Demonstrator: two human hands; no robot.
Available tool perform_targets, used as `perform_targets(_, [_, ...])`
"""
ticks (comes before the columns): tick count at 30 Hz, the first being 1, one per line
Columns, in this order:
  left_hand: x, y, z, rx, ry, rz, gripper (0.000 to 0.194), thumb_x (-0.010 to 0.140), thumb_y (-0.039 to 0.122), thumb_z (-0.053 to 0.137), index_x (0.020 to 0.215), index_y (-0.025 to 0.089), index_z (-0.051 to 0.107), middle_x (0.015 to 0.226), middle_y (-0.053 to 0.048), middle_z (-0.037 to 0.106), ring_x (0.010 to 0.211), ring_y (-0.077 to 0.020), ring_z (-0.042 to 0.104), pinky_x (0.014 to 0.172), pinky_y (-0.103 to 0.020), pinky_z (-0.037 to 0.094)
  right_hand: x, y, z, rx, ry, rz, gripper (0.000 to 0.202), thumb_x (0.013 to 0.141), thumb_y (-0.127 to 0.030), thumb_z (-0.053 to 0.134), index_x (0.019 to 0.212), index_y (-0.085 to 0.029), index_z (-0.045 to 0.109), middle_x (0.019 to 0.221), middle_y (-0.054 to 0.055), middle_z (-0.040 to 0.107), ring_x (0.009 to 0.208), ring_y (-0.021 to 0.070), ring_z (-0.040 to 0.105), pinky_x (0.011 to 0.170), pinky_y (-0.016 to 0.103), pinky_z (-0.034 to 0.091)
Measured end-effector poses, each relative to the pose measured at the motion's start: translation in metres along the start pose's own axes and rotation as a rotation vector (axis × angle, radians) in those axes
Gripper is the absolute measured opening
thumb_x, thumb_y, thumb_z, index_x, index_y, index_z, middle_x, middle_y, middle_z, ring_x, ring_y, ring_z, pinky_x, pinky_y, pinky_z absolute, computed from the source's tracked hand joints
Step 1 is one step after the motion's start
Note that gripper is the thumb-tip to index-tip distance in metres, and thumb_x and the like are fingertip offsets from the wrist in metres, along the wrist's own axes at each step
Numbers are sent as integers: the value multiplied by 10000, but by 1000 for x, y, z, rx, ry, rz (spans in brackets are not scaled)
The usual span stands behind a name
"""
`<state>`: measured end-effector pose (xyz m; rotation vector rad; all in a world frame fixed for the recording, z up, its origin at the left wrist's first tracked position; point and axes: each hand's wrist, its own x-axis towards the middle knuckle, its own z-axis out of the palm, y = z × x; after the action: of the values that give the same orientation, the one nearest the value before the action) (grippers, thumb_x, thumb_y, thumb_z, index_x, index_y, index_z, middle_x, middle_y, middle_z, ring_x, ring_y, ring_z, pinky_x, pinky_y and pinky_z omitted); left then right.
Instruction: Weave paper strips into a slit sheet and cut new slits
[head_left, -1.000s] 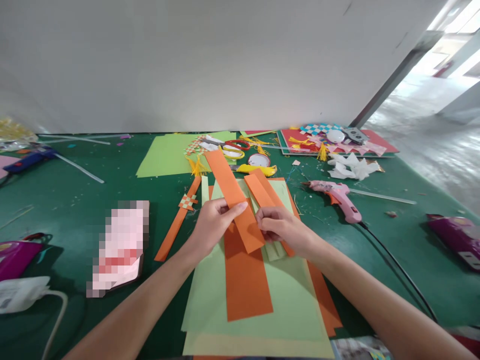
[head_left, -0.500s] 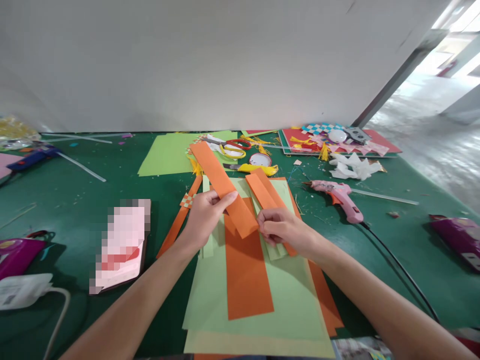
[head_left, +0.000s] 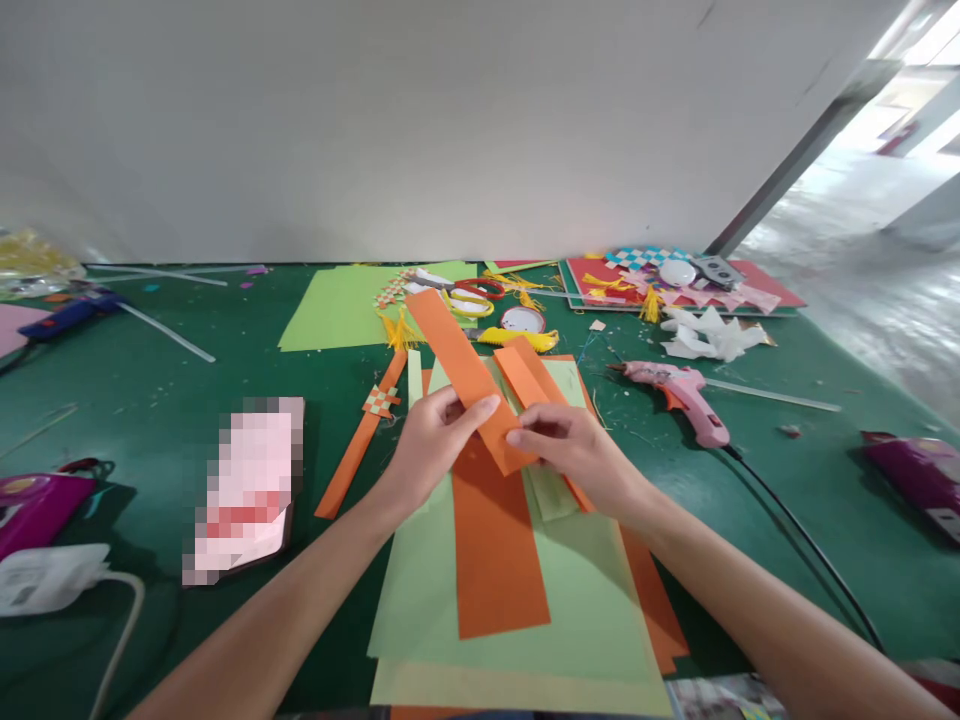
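An orange paper strip (head_left: 457,345) is held slantwise above the stack, pinched by my left hand (head_left: 442,435) near its middle. At the strip's lower right end my right hand (head_left: 566,445) also grips it, thumb on top. Beneath lie pale green sheets (head_left: 420,620) with a wider orange strip (head_left: 499,560) flat on them. More orange strips (head_left: 525,372) and green strips (head_left: 551,495) rest under and beside my right hand. Left of the stack is an orange band (head_left: 349,465) with a checkered woven piece (head_left: 381,401).
A phone (head_left: 251,490) lies at left, a pink glue gun (head_left: 686,395) with a cord at right. Behind the stack are scissors (head_left: 469,290), a yellow cutter (head_left: 525,338) and a tape roll (head_left: 523,319). A white charger (head_left: 49,580) sits front left.
My left hand and the orange strip have moved slightly right. My right hand, which was at the strip's corner, now has its thumb over the strip's lower end.
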<state>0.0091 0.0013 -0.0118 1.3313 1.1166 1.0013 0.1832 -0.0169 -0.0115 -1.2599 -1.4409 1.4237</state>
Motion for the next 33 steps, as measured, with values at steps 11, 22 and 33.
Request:
perform_targets(11, [0, -4, -5, 285, -1, 574, 105, 839, 258, 629, 838, 232, 730, 1172, -75, 591, 1116, -230, 546, 929, -353, 469, 5, -1, -10, 311, 89, 96, 346, 827, -527, 535, 788, -183, 538, 666, 6, 548, 548, 121, 529, 399, 211, 292])
perform_targets(22, [-6, -1, 1, 289, -55, 445, 338, 884, 51, 418, 973, 248, 678, 1096, -27, 612, 1028, -146, 577, 869, -255, 450, 2, -6, -8, 189, 117, 18, 299, 749, -395, 691, 620, -158, 561, 559, -35, 514, 486, 77, 428, 489, 235, 338])
perform_targets(33, [-11, 2, 9, 315, -98, 136, 333, 876, 384, 547, 640, 155, 498, 559, 55, 346, 518, -67, 275, 464, -212, 218, 2, -8, -7, 105, 143, 76, 370, 686, -422, 712, 522, -175, 491, 455, -43, 499, 450, 82, 410, 468, 246, 283])
